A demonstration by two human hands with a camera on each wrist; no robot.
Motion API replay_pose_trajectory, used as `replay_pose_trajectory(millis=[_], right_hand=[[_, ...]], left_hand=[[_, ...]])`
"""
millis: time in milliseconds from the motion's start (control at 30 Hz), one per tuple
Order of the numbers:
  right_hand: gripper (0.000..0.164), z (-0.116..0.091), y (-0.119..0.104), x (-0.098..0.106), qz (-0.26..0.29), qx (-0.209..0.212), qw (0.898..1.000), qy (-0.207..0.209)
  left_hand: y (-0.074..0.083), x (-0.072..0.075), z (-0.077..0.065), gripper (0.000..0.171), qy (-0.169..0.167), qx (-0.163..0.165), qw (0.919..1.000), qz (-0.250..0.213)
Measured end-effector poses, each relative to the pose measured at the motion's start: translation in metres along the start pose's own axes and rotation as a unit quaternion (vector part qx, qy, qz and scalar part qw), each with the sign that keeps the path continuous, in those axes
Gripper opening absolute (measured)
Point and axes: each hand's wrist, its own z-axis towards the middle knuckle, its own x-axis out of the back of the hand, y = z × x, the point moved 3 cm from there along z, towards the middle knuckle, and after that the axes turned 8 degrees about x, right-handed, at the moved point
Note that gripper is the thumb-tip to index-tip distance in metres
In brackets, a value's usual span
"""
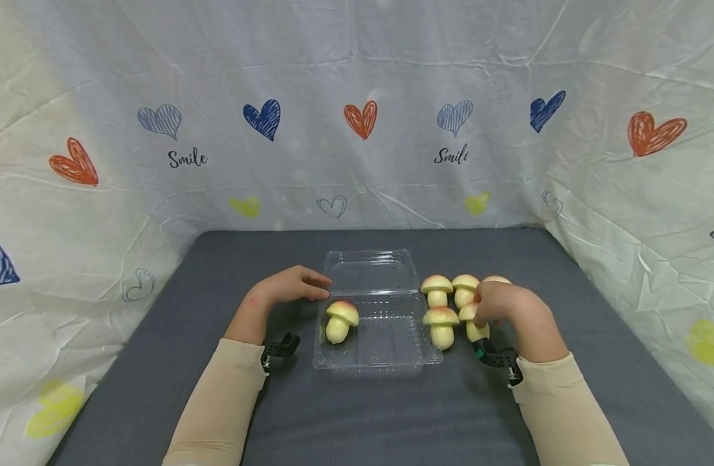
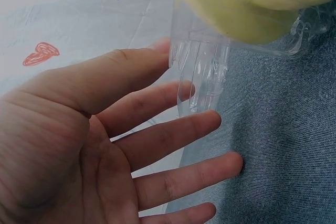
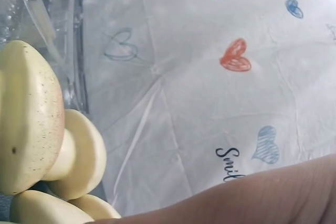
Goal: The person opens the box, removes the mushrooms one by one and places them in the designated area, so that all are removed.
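A clear plastic hinged box (image 1: 380, 356) lies with its lid (image 1: 370, 268) folded back. A toy mushroom (image 1: 342, 314) with a yellow cap and pale stem rests in its left part. At the box's left edge is my left hand (image 1: 289, 285), fingers spread, the thumb (image 2: 131, 66) touching the plastic wall. My right hand (image 1: 511, 307) reaches over a toy mushroom (image 1: 476, 331) right of the box, fingertips at its cap. I cannot tell whether they grip it. In the right wrist view the fingertips are out of frame; a mushroom (image 3: 26, 119) stands close by.
Several more mushrooms stand grouped at the box's right side, among them a front one (image 1: 442, 333), two behind (image 1: 435, 291) and one (image 1: 496, 279) partly behind my right hand. Dark cloth covers the table (image 1: 362, 421). A pale curtain (image 1: 357, 168) printed with hearts encloses it.
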Motion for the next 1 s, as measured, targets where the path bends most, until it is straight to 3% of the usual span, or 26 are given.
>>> replay_pose_trajectory(millis=[167,500,667,867,1000], right_hand=[[0.008,0.004,-0.001,-0.004,-0.011,-0.003,1.0,-0.012],[0.003,0.004,0.0,-0.006,-0.015,-0.02,1.0,-0.015],[0.008,0.002,-0.001,-0.003,-0.014,-0.016,1.0,-0.002],[0.037,-0.003,-0.005,0.0,0.001,0.002,1.0,0.025],[0.029,-0.008,-0.011,0.004,0.006,-0.004,1.0,0.03]], left_hand=[[0.0,0.0,0.001,0.054,0.002,0.0,1.0,0.001],[0.0,-0.001,0.0,0.054,0.0,0.0,1.0,-0.005],[-0.001,-0.001,0.0,0.054,-0.004,-0.003,0.9999,-0.011],[-0.001,-0.001,0.0,0.054,-0.005,-0.005,0.9999,-0.012],[-0.002,-0.001,0.0,0.054,-0.003,-0.005,0.9999,-0.008]])
